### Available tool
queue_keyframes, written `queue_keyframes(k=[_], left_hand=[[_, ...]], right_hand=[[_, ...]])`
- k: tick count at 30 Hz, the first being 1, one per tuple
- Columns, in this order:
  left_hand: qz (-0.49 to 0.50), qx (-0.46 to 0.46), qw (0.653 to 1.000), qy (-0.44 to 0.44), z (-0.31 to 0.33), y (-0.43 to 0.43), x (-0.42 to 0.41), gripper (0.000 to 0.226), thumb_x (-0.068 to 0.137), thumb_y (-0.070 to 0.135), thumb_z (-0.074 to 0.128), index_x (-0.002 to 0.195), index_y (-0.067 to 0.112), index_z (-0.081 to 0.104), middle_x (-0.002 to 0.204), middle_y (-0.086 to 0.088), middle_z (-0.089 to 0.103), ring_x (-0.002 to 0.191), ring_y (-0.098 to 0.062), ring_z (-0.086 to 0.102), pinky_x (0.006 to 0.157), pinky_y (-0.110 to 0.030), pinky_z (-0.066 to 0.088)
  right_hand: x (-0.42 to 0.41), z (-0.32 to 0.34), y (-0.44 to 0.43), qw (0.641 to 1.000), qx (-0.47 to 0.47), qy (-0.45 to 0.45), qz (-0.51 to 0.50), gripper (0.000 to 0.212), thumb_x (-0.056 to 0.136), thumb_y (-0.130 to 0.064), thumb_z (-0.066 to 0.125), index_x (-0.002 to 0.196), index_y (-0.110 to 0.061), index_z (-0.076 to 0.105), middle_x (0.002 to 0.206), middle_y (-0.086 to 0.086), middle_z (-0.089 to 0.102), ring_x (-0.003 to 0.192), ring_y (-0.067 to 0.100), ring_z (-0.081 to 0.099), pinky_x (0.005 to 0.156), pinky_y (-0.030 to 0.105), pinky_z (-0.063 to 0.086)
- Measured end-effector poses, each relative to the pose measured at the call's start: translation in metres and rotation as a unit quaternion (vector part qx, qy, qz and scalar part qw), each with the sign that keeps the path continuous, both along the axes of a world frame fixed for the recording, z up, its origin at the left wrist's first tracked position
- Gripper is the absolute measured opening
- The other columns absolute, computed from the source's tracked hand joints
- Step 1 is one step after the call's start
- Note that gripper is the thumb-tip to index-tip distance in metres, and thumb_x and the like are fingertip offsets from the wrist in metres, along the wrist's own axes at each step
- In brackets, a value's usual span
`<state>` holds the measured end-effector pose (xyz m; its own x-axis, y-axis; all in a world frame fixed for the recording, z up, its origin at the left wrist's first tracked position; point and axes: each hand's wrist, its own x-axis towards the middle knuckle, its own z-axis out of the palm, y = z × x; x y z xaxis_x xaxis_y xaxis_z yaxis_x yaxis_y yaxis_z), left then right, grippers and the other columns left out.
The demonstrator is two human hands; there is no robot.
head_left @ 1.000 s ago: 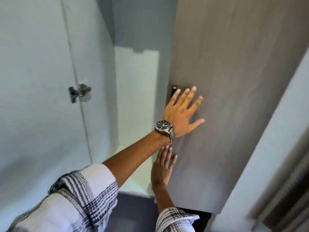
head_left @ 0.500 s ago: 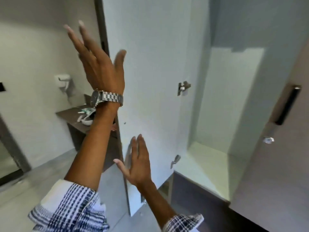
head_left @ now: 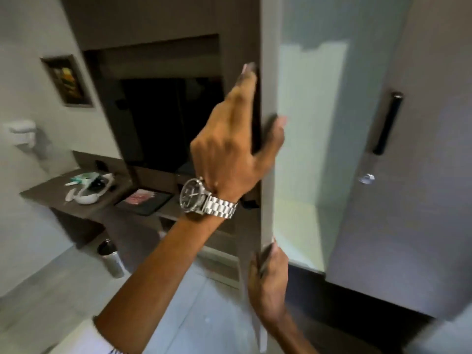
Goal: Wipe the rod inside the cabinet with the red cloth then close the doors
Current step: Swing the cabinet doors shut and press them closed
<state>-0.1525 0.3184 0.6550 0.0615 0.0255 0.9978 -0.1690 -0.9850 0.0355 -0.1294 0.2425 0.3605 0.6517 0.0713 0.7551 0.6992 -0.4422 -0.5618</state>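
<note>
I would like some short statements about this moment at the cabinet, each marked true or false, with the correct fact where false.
1. The left hand grips the edge of the left door. True.
2. The right hand holds a red cloth. False: no cloth is visible; it holds the same door edge, lower down.
3. A wristwatch is on the left wrist. True.
4. Both doors are fully shut. False: the cabinet interior shows between them.
5. The right door has a dark handle. True.

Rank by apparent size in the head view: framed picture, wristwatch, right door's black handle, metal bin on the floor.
1. Framed picture.
2. Wristwatch, though it is much nearer the camera.
3. Black handle and metal bin: look alike in area, so unranked.
</note>
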Motion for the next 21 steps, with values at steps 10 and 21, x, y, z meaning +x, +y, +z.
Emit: queue_keyframes(k=[10, 21], left_hand=[[-0.121, 0.029, 0.989, 0.085, -0.028, -0.148, 0.227, 0.072, 0.098, 0.045, 0.053, 0.151, -0.001, 0.040, 0.159, -0.027, 0.035, 0.150, -0.042, 0.028, 0.123, -0.062, 0.022], [-0.136, 0.031, 0.988, 0.069, -0.045, -0.151, 0.312, 0.075, 0.091, 0.055, 0.058, 0.146, 0.005, 0.049, 0.154, -0.031, 0.040, 0.146, -0.046, 0.031, 0.125, -0.054, 0.012]], right_hand=[[0.181, 0.054, -0.148, 0.951, -0.146, -0.075, -0.262, 0.075, 0.098, -0.042, 0.050, 0.150, 0.001, 0.017, 0.151, 0.028, 0.041, 0.147, 0.042, 0.019, 0.094, 0.078, 0.041], [0.230, 0.049, -0.146, 0.905, -0.238, 0.018, -0.351, 0.074, 0.100, -0.049, 0.032, 0.150, -0.010, -0.006, 0.151, -0.001, -0.051, 0.143, 0.017, -0.041, 0.116, 0.066, 0.008]])
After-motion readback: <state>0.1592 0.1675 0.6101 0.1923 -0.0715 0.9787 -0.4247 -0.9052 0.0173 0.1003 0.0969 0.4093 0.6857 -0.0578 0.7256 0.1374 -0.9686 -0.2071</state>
